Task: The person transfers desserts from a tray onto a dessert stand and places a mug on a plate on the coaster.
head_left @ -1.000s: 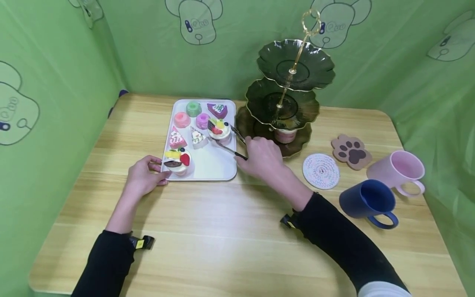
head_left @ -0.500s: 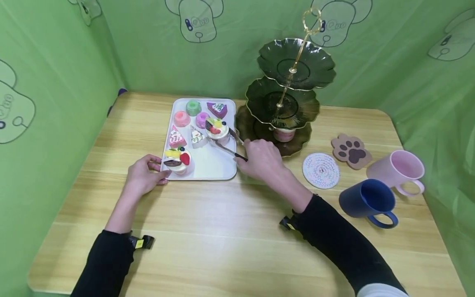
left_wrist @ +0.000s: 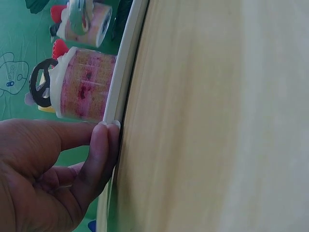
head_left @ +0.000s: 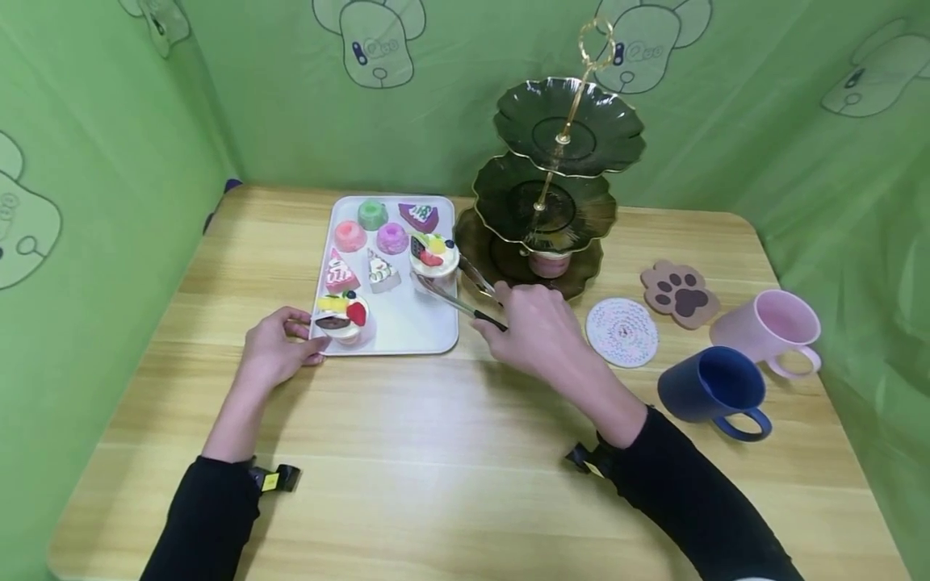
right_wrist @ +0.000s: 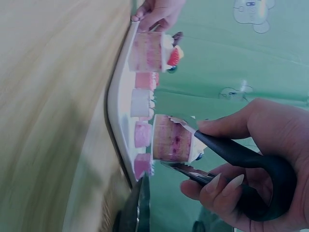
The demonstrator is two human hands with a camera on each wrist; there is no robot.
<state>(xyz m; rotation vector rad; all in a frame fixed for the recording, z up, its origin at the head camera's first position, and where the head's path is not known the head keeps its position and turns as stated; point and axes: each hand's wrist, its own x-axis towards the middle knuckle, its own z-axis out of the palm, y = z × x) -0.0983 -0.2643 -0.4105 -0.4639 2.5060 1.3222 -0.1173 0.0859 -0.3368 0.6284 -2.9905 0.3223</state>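
Surface [head_left: 407,468]: pale wood grain with rounded far corners; a broad stretch runs between the forearms, up to the near rim of the white rectangular plastic tray [head_left: 400,327].
Backdrop: green printed fabric [head_left: 283,113] rises behind the far edge and along both sides.
Tray edges: low raised rim, rounded corners; the right rim is just beside the lowest plate of a dark-green, gold-edged three-tier stand [head_left: 581,194].
Right side: a white speckled round coaster [head_left: 622,332], a brown paw-shaped coaster [head_left: 679,294], a pink mug [head_left: 748,327] and a navy-blue mug [head_left: 683,387] are beyond the right arm.
Left grip [head_left: 276,347]: thumb and fingers pinch the tray's near-left corner, beside a clear layered cake cup [head_left: 343,316] topped with cream and fruit.
Right grip [head_left: 541,331]: holds black-handled metal tongs [head_left: 456,302], their prongs parted by about the breadth of a cup.
Dessert cup [head_left: 437,263]: clear, round, pink-layered, cream-and-fruit-topped; between the tong tips, left of the right grip, over the tray's right part; its base appears raised off the tray floor in the right wrist view.
Neighbours: a white wedge cake [head_left: 383,274] and a purple ring-shaped cake [head_left: 392,238], both left of the cup.
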